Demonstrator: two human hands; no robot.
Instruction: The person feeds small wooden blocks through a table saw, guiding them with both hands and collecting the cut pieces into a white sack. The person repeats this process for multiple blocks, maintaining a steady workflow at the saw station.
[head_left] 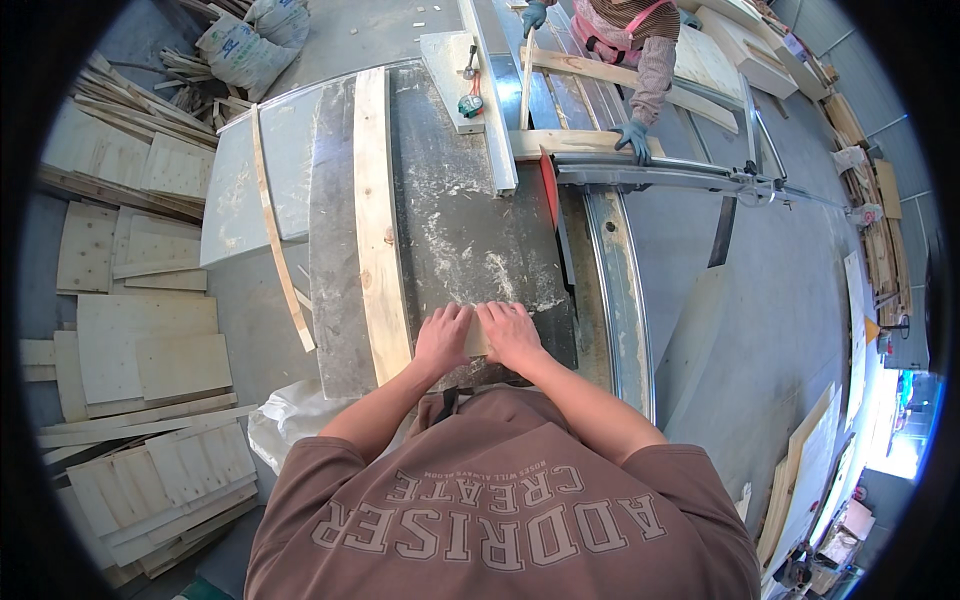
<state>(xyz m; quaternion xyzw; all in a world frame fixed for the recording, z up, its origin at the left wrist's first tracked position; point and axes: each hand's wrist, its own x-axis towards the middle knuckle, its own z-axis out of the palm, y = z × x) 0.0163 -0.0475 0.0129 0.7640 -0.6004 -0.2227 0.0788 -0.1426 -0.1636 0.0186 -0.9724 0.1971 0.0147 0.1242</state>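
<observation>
At the near edge of a dark, sawdust-strewn saw table [450, 230], my two hands are side by side. My left hand [442, 336] is closed with its fingers curled over the left side of a small pale wood piece [477, 338]. My right hand [508, 330] grips the same piece from the right, its fingertips close to the left ones. The hands hide most of the piece, so its length cannot be told. Left of them, a long pine board [375, 210] lies lengthwise on the table. A red guard [549, 188] stands beyond my right hand.
Across the table, a person in blue gloves [632, 140] rests a hand on a wooden board [570, 143]. A metal fence [490, 110] and a tape measure [470, 105] lie at the far side. Stacked plywood [145, 340] fills the left; a metal rail [622, 290] runs along the right.
</observation>
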